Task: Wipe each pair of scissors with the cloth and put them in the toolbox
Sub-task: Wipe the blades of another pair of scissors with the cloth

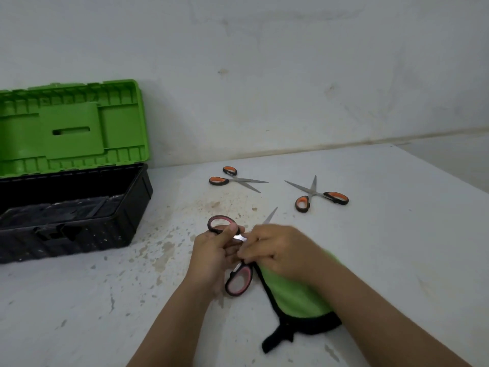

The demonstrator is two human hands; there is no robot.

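Head view looks down on a worn white bench (370, 260) against a pale wall (291, 62). Near the middle, the left hand (211, 258) grips pink scissors (238, 280) by the far handle loop, thumb pressed over it; the scissors are spread, the other loop hanging nearer, one blade tip poking out far of the right hand (280, 250). That right hand, fingers curled, pinches a green cloth (293, 292) round the blades near the pivot; the cloth trails near-right, its black edge and strap lying on the bench. Farther off lie two orange scissors, both open: one pair (235, 180) centre-far with blades pointing right, another pair (317, 196) to its right with handles near-right. At far left stands the toolbox (79, 207), black body, green lid (71, 125) raised against the wall, well apart from the hands.
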